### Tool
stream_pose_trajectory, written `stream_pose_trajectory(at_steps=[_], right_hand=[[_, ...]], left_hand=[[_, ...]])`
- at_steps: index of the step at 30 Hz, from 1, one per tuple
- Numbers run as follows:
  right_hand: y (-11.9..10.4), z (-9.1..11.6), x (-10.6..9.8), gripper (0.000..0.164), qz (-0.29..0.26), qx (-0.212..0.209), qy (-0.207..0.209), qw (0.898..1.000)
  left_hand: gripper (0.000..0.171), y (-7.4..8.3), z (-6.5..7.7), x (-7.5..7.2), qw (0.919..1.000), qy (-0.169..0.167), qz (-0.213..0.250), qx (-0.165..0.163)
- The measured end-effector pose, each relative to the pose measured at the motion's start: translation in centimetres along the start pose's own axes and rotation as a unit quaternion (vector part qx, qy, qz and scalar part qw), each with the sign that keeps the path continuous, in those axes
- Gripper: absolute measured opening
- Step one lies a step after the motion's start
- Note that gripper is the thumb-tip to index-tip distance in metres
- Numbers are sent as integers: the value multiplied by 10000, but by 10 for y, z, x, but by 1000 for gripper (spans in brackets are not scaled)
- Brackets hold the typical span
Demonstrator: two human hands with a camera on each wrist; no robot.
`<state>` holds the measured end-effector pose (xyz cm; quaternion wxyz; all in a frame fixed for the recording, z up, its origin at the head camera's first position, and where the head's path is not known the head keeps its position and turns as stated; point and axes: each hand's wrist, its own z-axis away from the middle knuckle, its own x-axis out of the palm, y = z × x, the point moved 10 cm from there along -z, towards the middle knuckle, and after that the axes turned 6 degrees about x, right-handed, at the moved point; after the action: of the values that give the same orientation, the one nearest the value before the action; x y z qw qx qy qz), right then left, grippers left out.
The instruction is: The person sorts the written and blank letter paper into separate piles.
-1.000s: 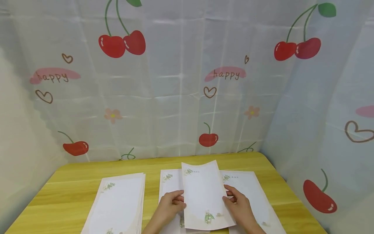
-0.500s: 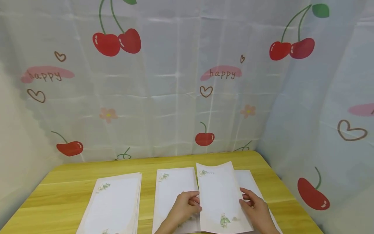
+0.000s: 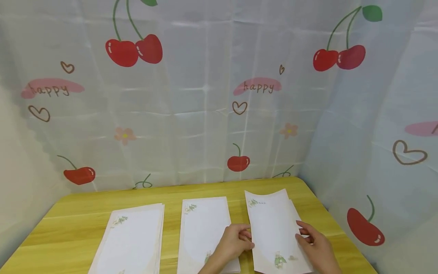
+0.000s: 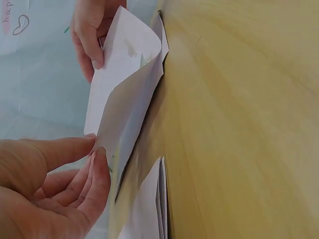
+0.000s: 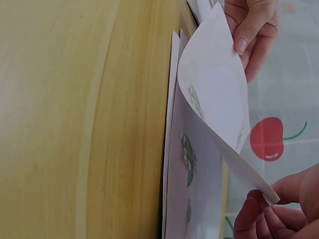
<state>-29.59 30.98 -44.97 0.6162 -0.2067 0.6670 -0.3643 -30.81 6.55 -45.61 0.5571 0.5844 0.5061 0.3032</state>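
Observation:
Between my two hands a sheet of printed paper [image 3: 273,232] bows upward, pale pink with small green plant drawings. My left hand [image 3: 234,241] pinches its left edge between thumb and fingers, as the left wrist view shows closely. My right hand [image 3: 316,245] pinches the opposite edge; in the right wrist view, thumb and fingertips hold the paper's edge [image 5: 266,191]. Beneath the held sheet lies a right-hand stack of similar paper [image 5: 187,199], which the sheet mostly covers in the head view. The held sheet is raised above that stack.
Left of the held sheet lies a middle stack of the same paper [image 3: 203,228], partly under my left forearm. Farther left is another stack [image 3: 131,236]. All rest on a yellow wood-grain table [image 3: 102,199]. A cherry-print curtain [image 3: 191,114] hangs behind the table.
Both hands have carried the sheet rightward from over the middle stack to over the right-hand stack. The middle stack is more exposed. The head view has shifted slightly.

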Motion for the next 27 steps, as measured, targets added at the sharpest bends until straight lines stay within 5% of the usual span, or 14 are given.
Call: stream_pose_trajectory(at_steps=[11,16,27], right_hand=[[9,-5,-9,40,143,65,12,9999],[21,-9,-5,42,110,308,-204,9993],[42,-15,7,59,1141,492,-513,9909]], left_hand=[[45,-4,-8,10,9991,-71,-425,-48],[18,-8,-9,14,9956,-207,-913,-26],[40,-19,-5,23,9840,-518,-1683,-287]])
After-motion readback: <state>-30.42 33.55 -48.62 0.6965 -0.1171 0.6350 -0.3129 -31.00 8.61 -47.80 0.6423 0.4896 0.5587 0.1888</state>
